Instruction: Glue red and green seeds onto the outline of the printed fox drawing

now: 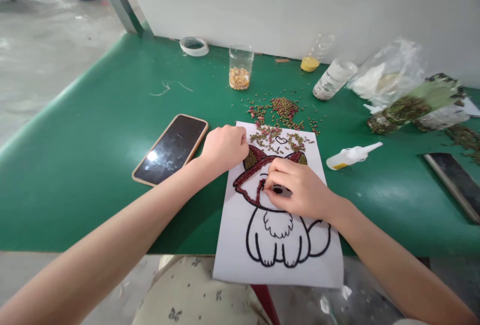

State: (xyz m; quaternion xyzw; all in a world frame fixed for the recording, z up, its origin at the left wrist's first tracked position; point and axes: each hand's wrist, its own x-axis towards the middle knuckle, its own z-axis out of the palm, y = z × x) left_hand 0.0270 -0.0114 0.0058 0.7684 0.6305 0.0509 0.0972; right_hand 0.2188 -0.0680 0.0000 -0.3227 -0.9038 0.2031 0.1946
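A white paper (234, 245) with a black-outlined cat drawing (273, 242) lies on the green table, its lower end past the front edge. Dark red beans (245, 194) line part of the cat's head and ears, with green beans inside the ears. My right hand (298, 187) is over the cat's face, thumb and fingers pinched together at the row of red beans; whatever is between them is too small to make out. At the paper's upper left edge, my left hand (225, 147) rests with fingers curled, their inside hidden. Loose green and red beans (285, 108) lie above and on the paper's top.
A phone (170, 149) lies left of the paper. To the right are a white glue bottle (352, 156) and a dark flat object (453, 182). Along the wall stand a cup of corn kernels (240, 77), a tape roll (194, 46), plastic bottles (333, 79) and bags (390, 70).
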